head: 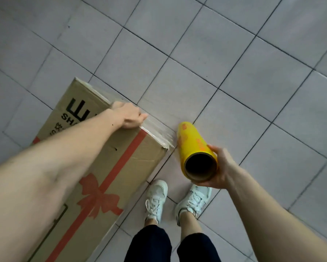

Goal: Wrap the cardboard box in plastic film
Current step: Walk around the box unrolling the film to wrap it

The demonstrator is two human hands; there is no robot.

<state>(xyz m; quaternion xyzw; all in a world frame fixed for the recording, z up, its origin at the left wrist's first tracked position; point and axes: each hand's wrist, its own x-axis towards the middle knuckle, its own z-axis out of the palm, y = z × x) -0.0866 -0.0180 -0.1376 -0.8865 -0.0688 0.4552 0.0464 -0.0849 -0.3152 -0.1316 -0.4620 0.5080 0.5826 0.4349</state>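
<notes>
Grey tiled floor with dark grout lines fills the view. Cardboard box stands on it at lower left, long and brown, top face printed with black lettering, a red ribbon stripe and a red bow. Clear plastic film lies over the box's far upper edge and right-hand corner, wrinkled and glossy, and spans the short gap across to the roll. Left forearm crosses the box top; left hand rests on the upper edge, palm down, fingers curled over the rim onto the film there, thumb tip pointing right along the edge. Whether it pinches the film or only presses it down, cannot tell. Yellow roll of film is off the floor just right of the box corner, tilted, open brown core end facing the camera. Right hand grips the roll's near end, fingers under the core, thumb on top. Two white laced shoes on the tiles below the roll, dark trouser legs at the bottom edge.
</notes>
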